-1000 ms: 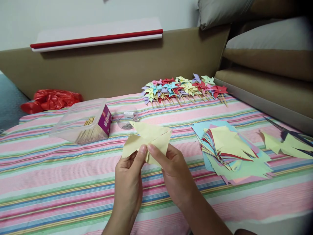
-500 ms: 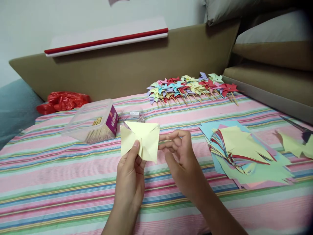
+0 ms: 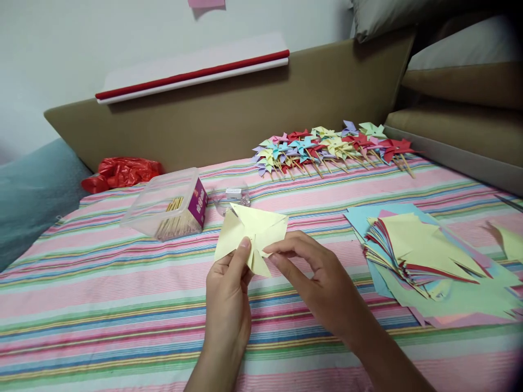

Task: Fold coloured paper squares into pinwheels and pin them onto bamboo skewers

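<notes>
My left hand (image 3: 227,296) pinches a pale yellow cut paper square (image 3: 252,233) at its middle, thumb on top, holding it above the striped cloth (image 3: 102,294). My right hand (image 3: 316,275) is closed in a pinch on a flap of the same paper at its lower right edge. A clear plastic box of wooden sticks (image 3: 171,209) lies on its side just behind and to the left. A small clear bag of pins (image 3: 233,197) sits beside that box.
A row of finished coloured paper pinwheels (image 3: 327,147) lies at the back. A stack of cut coloured paper squares (image 3: 420,253) sits at the right. A red plastic bag (image 3: 122,171) is at the back left. Brown cushions (image 3: 457,136) border the back and right.
My right hand let go of the paper half a second ago, then came back and pinched a flap. The view has shifted left and the paper has turned slightly.
</notes>
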The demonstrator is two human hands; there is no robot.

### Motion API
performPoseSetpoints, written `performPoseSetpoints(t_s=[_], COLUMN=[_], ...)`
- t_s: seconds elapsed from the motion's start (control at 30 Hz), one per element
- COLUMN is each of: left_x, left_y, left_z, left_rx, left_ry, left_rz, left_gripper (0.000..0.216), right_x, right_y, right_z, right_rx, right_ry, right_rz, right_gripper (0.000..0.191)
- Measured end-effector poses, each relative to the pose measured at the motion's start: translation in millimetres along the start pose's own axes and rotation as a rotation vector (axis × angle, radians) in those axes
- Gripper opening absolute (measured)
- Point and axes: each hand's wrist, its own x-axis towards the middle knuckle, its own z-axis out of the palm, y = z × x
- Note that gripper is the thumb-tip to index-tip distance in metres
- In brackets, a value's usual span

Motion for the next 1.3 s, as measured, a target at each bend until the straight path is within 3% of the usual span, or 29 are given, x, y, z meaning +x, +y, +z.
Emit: performPoseSetpoints(t_s=[0.33, 0.53, 0.73, 0.97, 1.3], left_x=[-3.2, -5.4, -5.5, -6.6, -7.3], left_y=[-1.8, -1.8, -1.4, -3.7, -9.1], left_z=[0.0, 2.5, 2.5, 2.5, 0.4], left_rx=[0.071, 0.106, 0.112, 0.146, 0.150], left_ry=[-0.003, -0.024, -0.036, -0.100, -0.109], left_rz=[0.055, 0.086, 0.077, 0.092, 0.093], left_gripper=[0.022, 0.024, 0.025, 0.017, 0.022], right_x=[3.8, 2.3, 3.9, 2.8, 2.5], right_y=[0.2, 1.3, -0.1, 3.5, 3.8], right_z=[-6.3, -5.9, -3.7, 0.4, 5.7], right_rx=[0.248, 0.267, 0.284, 0.228, 0.196], right_ry=[0.027, 0.031, 0.006, 0.156, 0.237], right_rz=[0.166, 0.250, 0.214, 0.191, 0.195], right_gripper=[0.011, 0.017, 0.018, 0.014, 0.012])
